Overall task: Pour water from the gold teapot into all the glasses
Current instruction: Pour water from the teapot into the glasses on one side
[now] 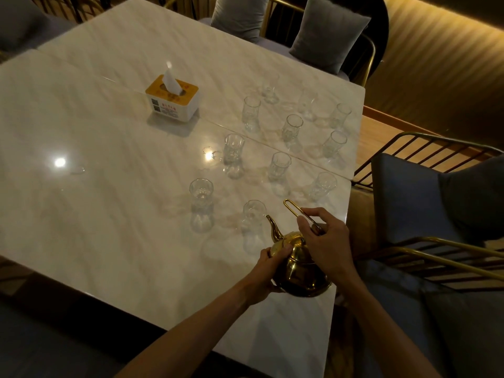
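The gold teapot (298, 264) is held over the near right corner of the pale marble desk (114, 203), tipped forward so that its curved spout (275, 227) points up and away toward the nearest glass (252, 215), its tip just beside that glass's rim. The teapot's long axis runs from its round belly near the person to the spout at the far left. The right hand (326, 240) is closed around the thin looped handle (297, 211), which sticks out toward the far side. The left hand (268, 271) cups the teapot's left side, thumb on its shoulder. The other glasses (279, 166) stand upright in loose rows beyond, with a tissue box (172, 98) farther left.
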